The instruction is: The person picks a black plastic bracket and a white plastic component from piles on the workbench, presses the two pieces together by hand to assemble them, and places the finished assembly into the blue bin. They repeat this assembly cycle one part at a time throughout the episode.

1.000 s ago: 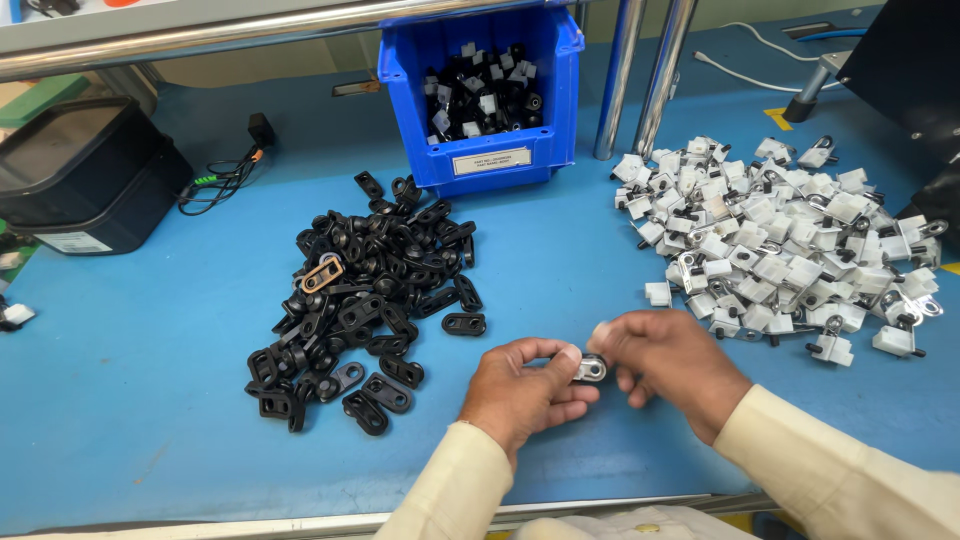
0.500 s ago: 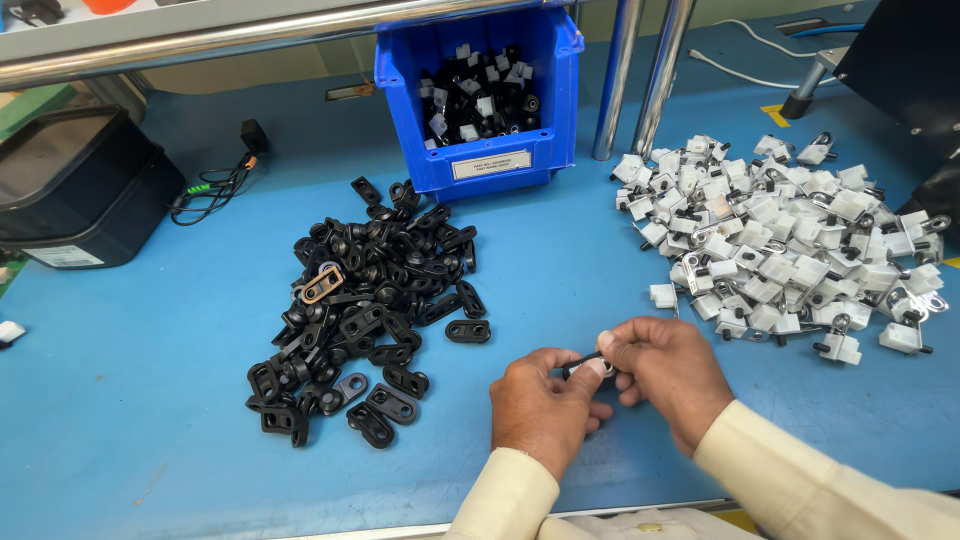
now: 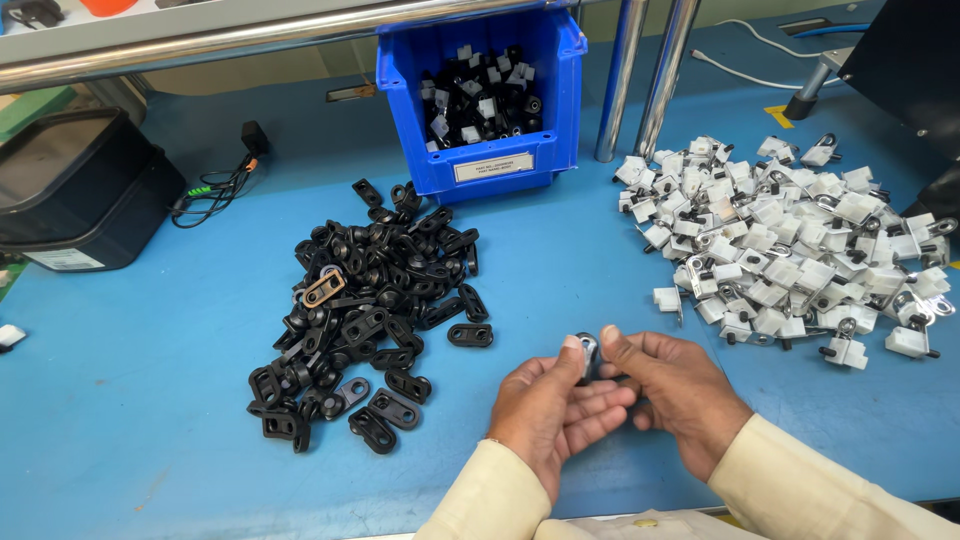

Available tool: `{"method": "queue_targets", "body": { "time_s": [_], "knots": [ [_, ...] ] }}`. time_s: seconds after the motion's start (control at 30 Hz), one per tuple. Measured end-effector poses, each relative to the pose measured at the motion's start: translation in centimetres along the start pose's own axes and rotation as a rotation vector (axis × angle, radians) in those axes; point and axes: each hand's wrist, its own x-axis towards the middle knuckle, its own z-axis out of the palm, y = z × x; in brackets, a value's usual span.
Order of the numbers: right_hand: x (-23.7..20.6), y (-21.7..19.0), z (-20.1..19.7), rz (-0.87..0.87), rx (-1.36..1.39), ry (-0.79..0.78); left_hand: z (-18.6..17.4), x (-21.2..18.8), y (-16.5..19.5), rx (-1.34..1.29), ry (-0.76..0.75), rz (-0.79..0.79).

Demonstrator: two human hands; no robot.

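My left hand and my right hand meet low in the middle of the blue table, both gripping one small black and metal part between thumbs and fingertips. Most of that part is hidden by my fingers. A heap of black oval clips lies to the left of my hands. A heap of white clip parts with metal rings lies to the right, beyond my right hand.
A blue bin with mixed black and white parts stands at the back centre. Two metal posts rise beside it. A black case and a cable sit at the left, a dark machine at the far right.
My hands have shifted slightly up and right, and the small part now stands upright between my thumbs. The view has drifted a little; the heaps have not moved.
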Motion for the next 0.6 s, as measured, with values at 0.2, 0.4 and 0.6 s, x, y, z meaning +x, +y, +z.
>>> {"method": "queue_targets", "body": {
  "time_s": [0.2,0.4,0.6],
  "knots": [
    [1.0,-0.4,-0.5,0.114,-0.002,-0.024,0.4,-0.1,-0.1,0.005,-0.068,0.000],
    [1.3,0.5,0.7,0.020,0.080,0.029,1.3,-0.1,-0.4,0.112,0.119,0.049],
    [0.9,-0.1,0.2,0.076,0.072,0.018,0.5,0.0,-0.3,0.047,0.075,0.024]
  ]
}}
